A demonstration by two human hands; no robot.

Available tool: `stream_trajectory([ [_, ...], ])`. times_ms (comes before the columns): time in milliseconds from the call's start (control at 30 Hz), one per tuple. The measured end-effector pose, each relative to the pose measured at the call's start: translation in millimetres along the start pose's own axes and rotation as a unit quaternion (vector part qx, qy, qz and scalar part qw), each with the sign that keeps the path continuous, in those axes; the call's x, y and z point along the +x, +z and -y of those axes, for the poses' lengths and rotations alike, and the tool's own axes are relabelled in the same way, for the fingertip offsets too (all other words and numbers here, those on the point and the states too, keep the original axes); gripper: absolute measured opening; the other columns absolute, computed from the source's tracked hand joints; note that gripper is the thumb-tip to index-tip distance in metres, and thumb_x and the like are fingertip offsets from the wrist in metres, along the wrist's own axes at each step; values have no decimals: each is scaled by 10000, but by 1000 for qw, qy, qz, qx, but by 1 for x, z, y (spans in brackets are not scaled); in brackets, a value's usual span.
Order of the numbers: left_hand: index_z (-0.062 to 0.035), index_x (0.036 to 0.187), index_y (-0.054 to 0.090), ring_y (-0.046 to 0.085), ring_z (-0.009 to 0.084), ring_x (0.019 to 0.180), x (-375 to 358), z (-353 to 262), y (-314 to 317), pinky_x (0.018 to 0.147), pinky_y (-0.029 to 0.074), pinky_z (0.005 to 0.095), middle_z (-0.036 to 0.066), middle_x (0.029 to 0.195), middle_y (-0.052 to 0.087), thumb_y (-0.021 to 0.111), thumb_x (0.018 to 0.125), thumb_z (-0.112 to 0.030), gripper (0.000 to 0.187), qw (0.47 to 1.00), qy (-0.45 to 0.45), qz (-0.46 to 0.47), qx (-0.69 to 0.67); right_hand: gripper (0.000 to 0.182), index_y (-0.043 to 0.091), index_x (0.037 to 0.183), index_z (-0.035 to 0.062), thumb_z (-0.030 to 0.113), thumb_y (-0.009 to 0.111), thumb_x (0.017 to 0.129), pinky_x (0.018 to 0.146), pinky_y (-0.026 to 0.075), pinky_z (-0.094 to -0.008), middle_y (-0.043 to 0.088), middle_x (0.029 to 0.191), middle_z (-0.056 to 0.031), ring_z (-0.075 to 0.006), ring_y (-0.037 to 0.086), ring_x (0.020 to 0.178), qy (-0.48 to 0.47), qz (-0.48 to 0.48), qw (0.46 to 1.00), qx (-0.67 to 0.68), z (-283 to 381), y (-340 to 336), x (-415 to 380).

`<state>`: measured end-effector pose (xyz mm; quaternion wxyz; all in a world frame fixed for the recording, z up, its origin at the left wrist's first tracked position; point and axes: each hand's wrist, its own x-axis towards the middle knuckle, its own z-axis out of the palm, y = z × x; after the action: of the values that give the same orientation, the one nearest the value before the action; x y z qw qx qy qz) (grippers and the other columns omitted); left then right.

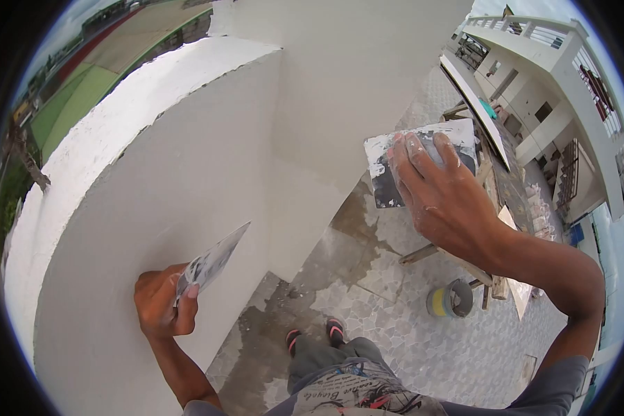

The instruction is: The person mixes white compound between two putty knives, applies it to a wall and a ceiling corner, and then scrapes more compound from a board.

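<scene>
My left hand [163,301], low at the left in front of the white wall [187,173], is closed around a putty knife [218,256]. The knife's thin metal blade points up and to the right, with white smears on it. My right hand [440,191] is raised to the right of the wall corner, its fingers over a flat, dark rectangular plate [385,184] coated with patchy white putty. How the thumb grips the plate is hidden. Dried white material marks the right fingers. Blade and plate are apart from each other.
A bucket [451,300] with a yellow band stands on the stone-patterned floor [367,333]. Behind my right arm is a wooden workbench [489,187] with a long white board [475,107]. The curved wall's top ledge [139,104] borders a drop to green roofs [73,104].
</scene>
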<state>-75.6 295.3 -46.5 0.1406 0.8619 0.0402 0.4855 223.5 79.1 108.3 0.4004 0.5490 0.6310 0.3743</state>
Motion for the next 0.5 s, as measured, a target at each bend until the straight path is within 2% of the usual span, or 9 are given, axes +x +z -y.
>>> stream_trajectory([
  [100, 93, 788, 631, 457, 173, 404, 1, 0, 1, 393, 335, 282, 144, 665, 641, 603, 715, 54, 88, 1000, 1, -5, -4, 460, 528, 1336, -66, 90, 594, 908, 1087, 379, -480, 522, 1349, -189, -283, 480, 1266, 55, -49, 997, 35, -19, -27, 6],
  [200, 93, 795, 634, 446, 167, 398, 3, -1, 2, 389, 330, 281, 134, 651, 630, 603, 716, 53, 94, 1000, 1, -3, -8, 453, 535, 1336, -50, 90, 596, 910, 1085, 383, -454, 524, 1353, -173, -273, 478, 1265, 160, -121, 974, -105, -55, -25, 24],
  [300, 92, 808, 638, 436, 163, 394, 1, -1, 0, 388, 326, 281, 126, 642, 623, 604, 713, 53, 108, 1000, 2, 2, -8, 211, 632, 924, -45, 109, 595, 785, 785, 410, -378, 521, 875, -133, -232, 498, 883, 108, -94, 978, -155, -84, -62, 38],
  [333, 92, 812, 639, 436, 163, 395, 2, -1, 0, 388, 326, 282, 125, 641, 622, 604, 713, 52, 112, 1000, 5, 0, -3, 221, 634, 925, -47, 115, 598, 779, 795, 408, -388, 527, 880, -137, -238, 503, 897, 102, -49, 980, -164, -87, -60, 42],
  [433, 86, 824, 641, 431, 192, 429, -4, -2, 0, 437, 332, 298, 105, 607, 566, 589, 727, 16, 130, 1000, -31, 3, -2, 227, 638, 925, -48, 120, 602, 776, 804, 407, -389, 539, 885, -139, -244, 508, 910, 96, -80, 981, -150, -85, -45, 49],
  [500, 82, 828, 642, 432, 208, 448, -7, -2, 0, 463, 337, 306, 100, 597, 544, 585, 732, -5, 142, 999, -48, 5, -3, 252, 700, 1038, 28, 160, 643, 831, 983, 391, -423, 557, 1166, -134, -254, 501, 1112, 107, -96, 978, -153, -71, -14, 53],
])
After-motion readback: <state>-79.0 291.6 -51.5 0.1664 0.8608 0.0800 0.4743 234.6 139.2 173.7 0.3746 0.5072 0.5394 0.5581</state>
